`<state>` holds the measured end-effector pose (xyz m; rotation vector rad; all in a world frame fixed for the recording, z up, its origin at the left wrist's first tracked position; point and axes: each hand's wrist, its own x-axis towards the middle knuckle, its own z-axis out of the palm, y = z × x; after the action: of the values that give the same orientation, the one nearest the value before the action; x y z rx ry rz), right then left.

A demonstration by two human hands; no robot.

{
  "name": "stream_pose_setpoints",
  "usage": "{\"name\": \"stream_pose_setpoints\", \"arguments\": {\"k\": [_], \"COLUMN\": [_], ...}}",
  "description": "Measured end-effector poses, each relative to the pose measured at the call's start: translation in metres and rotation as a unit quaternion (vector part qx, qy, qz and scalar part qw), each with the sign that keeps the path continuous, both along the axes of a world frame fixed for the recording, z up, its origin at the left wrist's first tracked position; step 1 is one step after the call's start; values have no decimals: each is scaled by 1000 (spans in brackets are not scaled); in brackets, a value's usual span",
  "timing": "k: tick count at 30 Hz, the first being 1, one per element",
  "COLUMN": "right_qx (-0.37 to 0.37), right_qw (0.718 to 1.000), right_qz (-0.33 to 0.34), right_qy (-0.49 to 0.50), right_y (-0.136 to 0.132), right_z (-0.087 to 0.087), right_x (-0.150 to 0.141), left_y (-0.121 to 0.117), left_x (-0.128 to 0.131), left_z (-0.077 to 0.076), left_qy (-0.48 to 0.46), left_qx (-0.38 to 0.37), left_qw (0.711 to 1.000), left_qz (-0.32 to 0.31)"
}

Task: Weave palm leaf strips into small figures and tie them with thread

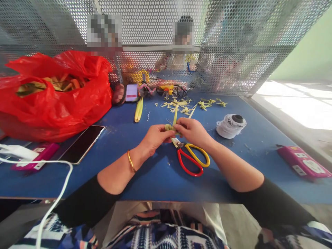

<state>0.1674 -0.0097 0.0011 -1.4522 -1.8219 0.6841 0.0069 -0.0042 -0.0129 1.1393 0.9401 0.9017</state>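
My left hand [155, 137] and my right hand [192, 130] meet above the middle of the blue table [145, 173]. Both pinch a small yellow-green strip [174, 121] that sticks up between the fingertips. A gold bangle sits on my left wrist. Scissors [192, 158] with one red and one yellow handle lie on the table just under my right hand. A spool of white thread [230, 126] stands to the right of my right hand.
A red plastic bag [54, 93] of yellow strips fills the left. A dark phone [82, 143], pink power strips [302, 162] and a white cable [59, 186] lie about. Yellow scraps [181, 103] litter the back. Behind a perforated metal screen [233, 52] other people sit.
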Motion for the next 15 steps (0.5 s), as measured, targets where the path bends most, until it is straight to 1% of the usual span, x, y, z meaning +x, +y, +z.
{"name": "stream_pose_setpoints", "arguments": {"k": [2, 4, 6, 8, 11, 13, 15], "right_qx": [-69, -140, -184, -214, -252, -259, -245], "right_qw": [996, 985, 973, 964, 950, 946, 948], "right_qz": [38, 66, 80, 97, 117, 108, 96], "right_qy": [32, 78, 113, 126, 143, 162, 179], "right_y": [2, 4, 4, 4, 5, 5, 6], "right_z": [5, 10, 16, 20, 24, 25, 26], "right_x": [5, 12, 19, 25, 31, 34, 36], "left_y": [2, 4, 6, 7, 8, 8, 8], "left_x": [-1, -3, -5, -5, -6, -7, -7], "left_z": [1, 3, 5, 7, 9, 10, 9], "left_qy": [-1, -7, -8, -4, 0, -7, -14], "left_qx": [2, 1, 4, 5, -4, -12, -18], "left_qw": [1000, 1000, 1000, 999, 999, 999, 999], "left_qz": [4, 1, -15, -32, -36, -37, -37]}}
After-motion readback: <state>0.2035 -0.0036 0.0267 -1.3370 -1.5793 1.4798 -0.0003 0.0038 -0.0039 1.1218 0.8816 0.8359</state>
